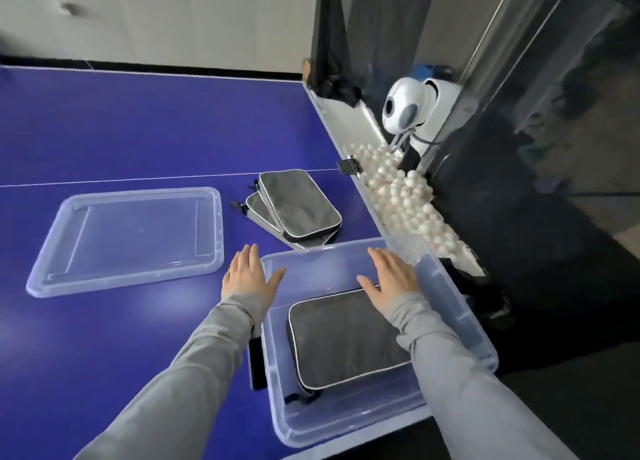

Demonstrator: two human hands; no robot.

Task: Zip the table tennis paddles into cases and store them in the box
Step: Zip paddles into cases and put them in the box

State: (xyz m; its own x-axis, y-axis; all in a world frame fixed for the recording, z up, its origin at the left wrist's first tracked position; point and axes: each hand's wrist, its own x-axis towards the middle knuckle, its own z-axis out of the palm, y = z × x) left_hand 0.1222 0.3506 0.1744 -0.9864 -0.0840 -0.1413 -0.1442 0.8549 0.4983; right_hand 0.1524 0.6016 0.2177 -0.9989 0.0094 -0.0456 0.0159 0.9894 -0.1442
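Where the clear box sits: clear plastic box point(446, 279) at the near right corner of the blue table point(138, 130), part of it overhanging the table's near edge.
Case in box: one grey zipped paddle case point(346, 342) with white piping lies flat on the box floor, toward its near side.
Cases outside: two more grey cases point(294, 208), one stacked askew on the other, lie on the table just beyond the box's far left corner, touching nothing else.
Left hand: left hand point(247, 276) is held flat, palm down, at the box's far left corner; fingers straight and spread, thumb reaching over the box rim; it grips nothing.
Right hand: right hand point(391, 279) is over the box interior, beyond the far edge of the case inside; fingers straight and slightly spread, holding nothing; whether the heel of the hand touches the case I cannot tell.
Lid: clear lid point(128, 241) lies flat on the table, left of the box and apart from it.
Balls: white balls point(401, 193) fill a trough beyond the box, along the table's right edge.
Machine: a white ball machine point(408, 109) stands at the far end of that trough.
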